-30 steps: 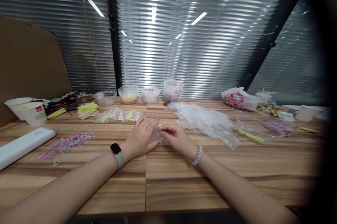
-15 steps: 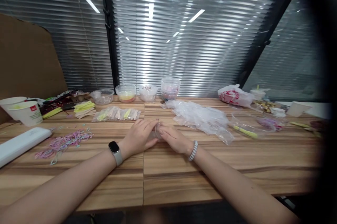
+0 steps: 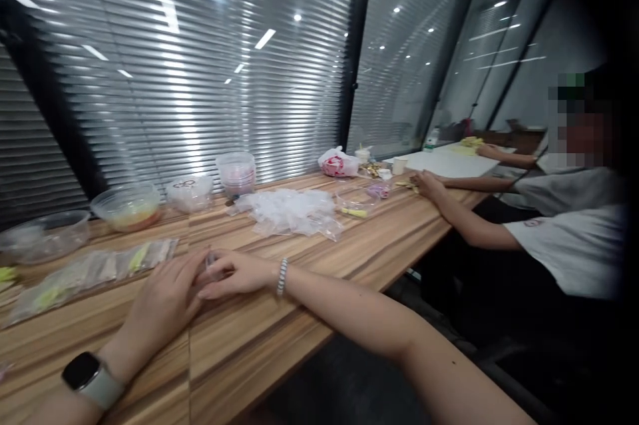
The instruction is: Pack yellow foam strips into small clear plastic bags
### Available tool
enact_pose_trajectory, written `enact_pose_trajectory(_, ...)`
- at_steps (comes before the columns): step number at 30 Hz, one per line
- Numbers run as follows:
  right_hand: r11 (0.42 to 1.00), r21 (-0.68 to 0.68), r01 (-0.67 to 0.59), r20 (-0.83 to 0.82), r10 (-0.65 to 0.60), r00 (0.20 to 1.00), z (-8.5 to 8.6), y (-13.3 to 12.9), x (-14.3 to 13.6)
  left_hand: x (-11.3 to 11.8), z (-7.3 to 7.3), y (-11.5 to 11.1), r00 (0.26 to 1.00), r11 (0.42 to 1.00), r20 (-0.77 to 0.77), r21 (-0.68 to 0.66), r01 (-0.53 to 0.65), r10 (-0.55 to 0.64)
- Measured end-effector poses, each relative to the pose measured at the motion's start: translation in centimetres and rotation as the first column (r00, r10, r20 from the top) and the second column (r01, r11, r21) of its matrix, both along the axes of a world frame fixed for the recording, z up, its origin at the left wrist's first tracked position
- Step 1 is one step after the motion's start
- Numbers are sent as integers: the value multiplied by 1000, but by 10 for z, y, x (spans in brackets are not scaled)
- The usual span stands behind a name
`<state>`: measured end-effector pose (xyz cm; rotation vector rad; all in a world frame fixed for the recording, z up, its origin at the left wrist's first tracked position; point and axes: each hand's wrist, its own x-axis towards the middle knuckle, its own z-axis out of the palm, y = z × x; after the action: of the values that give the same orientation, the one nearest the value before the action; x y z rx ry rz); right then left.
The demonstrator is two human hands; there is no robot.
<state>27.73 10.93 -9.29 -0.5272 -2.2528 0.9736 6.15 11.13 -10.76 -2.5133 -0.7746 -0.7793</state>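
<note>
1. Hands meet on the striped brown wooden table: left hand and right hand pinch a small clear plastic bag between closed fingers.
2. Crinkly pile of clear plastic bags lies farther back, near another person's hand.

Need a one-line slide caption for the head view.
Left hand and right hand pinch a small clear bag on a wooden table; another person sits alongside.

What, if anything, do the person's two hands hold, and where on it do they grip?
A small clear plastic bag, pinched between the fingertips of the left hand and right hand; which part they grip cannot be told.
</note>
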Motion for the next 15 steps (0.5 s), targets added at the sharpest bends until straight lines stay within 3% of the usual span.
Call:
enact_pose_trajectory(8, 950, 248, 187, 220, -244, 944, 3, 2, 4, -8, -7, 14, 1000, 1000, -26, 9, 9, -9)
enact_pose_trajectory(11, 949, 253, 189, 219, -246, 944, 6, 3, 7, -7, -5, 12, 999, 999, -35, 42, -3, 4)
enact_pose_trajectory(15, 969, 154, 192, 240, -225, 944, 11, -3, 6, -4, -2, 7, 996, 996, -65, 69, -50, 54)
